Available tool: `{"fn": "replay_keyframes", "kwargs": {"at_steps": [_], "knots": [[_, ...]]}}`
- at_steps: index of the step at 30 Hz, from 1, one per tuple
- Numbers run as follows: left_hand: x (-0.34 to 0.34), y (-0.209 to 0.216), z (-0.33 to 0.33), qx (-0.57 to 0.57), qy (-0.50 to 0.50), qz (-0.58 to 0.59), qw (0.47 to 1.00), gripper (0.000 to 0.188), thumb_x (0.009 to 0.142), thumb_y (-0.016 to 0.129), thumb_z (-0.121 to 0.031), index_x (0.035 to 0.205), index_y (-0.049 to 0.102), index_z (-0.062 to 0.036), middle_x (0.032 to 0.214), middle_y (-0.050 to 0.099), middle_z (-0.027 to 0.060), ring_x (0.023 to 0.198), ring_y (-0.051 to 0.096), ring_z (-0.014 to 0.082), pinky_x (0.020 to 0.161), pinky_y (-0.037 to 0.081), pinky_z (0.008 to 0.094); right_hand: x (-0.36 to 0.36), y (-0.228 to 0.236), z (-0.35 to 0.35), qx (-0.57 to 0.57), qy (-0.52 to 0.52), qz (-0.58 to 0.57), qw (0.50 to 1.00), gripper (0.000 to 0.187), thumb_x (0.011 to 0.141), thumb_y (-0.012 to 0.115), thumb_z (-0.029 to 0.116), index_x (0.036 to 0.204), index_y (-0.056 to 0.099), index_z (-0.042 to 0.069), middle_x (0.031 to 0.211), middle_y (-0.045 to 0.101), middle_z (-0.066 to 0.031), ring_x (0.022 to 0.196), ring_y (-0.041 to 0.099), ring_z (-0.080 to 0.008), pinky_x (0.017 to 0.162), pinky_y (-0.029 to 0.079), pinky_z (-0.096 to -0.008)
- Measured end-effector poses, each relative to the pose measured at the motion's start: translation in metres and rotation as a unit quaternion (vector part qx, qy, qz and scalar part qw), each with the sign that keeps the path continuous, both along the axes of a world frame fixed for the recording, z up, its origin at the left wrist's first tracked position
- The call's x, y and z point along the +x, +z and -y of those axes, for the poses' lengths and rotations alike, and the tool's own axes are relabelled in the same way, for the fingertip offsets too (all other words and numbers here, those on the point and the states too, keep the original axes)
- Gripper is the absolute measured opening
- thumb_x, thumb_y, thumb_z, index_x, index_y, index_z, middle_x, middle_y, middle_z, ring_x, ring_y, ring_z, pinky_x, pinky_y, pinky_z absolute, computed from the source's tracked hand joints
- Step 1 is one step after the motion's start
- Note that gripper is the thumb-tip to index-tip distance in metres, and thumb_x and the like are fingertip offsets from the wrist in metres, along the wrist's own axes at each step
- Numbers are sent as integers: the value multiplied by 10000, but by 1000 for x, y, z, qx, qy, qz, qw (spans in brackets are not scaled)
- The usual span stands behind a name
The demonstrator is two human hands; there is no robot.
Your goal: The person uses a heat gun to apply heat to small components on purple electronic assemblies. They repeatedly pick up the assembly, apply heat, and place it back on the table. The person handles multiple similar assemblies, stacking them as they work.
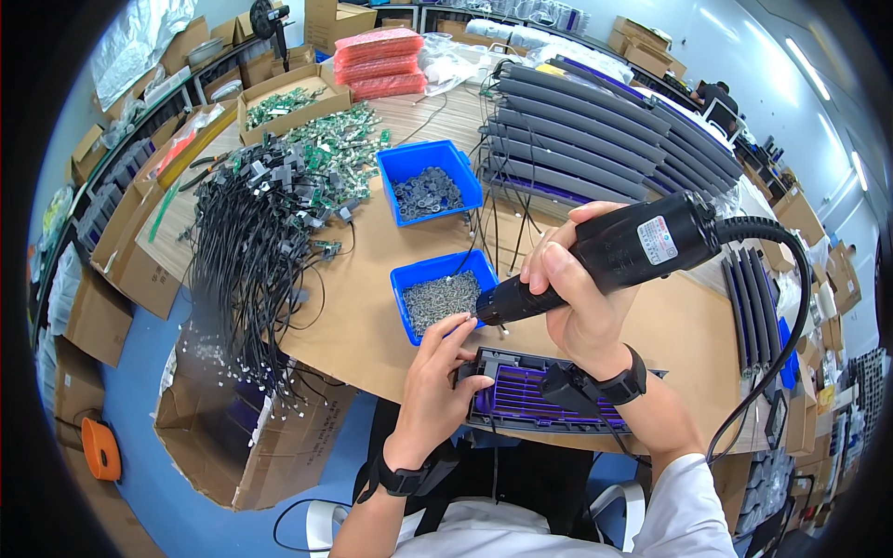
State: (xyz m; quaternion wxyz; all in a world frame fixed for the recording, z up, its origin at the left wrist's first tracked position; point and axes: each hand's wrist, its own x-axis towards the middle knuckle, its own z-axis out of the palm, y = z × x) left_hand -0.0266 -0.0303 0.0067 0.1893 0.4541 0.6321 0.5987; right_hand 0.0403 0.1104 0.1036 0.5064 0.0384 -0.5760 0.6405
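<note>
My right hand (586, 298) is wrapped round a black electric screwdriver (614, 251), its nose pointing left and down over the front blue bin (405, 321) of small metal screws. My left hand (433, 377) has its index fingertip at the screwdriver's nose, and the thumb, apart from the fingers, rests at the left end of a dark grey housing (474, 418). Inside that housing is a purple slatted panel (521, 386); my right wrist partly covers it. Whether a screw sits at the bit or between my left fingertips is too small to tell.
Another blue bin (386, 181) holds grey round parts. A bundle of black cables (237, 242) hangs over the table's left edge, beside green circuit boards (330, 130). Long dark strips (577, 126) are stacked at the back right. The screwdriver's black cord (795, 325) loops down at the right.
</note>
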Motion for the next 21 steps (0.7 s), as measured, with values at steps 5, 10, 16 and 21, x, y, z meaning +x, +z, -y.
{"fn": "replay_keyframes", "kwargs": {"at_steps": [5, 10, 16, 21], "knots": [[0, 1, 0, -6, -2, -2, 1000, 706, 663, 737, 130, 1308, 483, -3, 1315, 447, 119, 905, 616, 220, 804, 552, 315, 0, 1, 0, -3, -4, -13, 1000, 365, 800, 637, -71, 1117, 472, -2, 701, 599, -81, 584, 583, -124, 593, 504, -289], [0, -2, 0, -8, 11, 5, 1000, 712, 663, 749, 112, 1313, 486, -10, 1349, 418, 123, 910, 618, 215, 808, 556, 318, 0, 2, 0, 3, -5, -22, 1000, 360, 802, 633, -71, 1115, 470, -4, 701, 599, -83, 580, 581, -126, 587, 501, -289], [0, -1, 0, 3, 7, -13, 1000, 706, 662, 752, 105, 1309, 492, -13, 1358, 423, 118, 916, 615, 212, 817, 556, 312, 1, 2, 0, 8, -3, -15, 1000, 366, 797, 633, -73, 1117, 468, -4, 700, 598, -89, 584, 587, -131, 593, 507, -289], [0, -5, 0, 17, 7, -5, 1000, 692, 654, 746, 118, 1290, 498, 4, 1325, 460, 114, 917, 615, 214, 801, 549, 308, 0, -1, 2, 4, 12, -11, 1000, 377, 797, 635, -73, 1125, 463, -1, 710, 599, -90, 597, 595, -135, 600, 515, -289]]}}
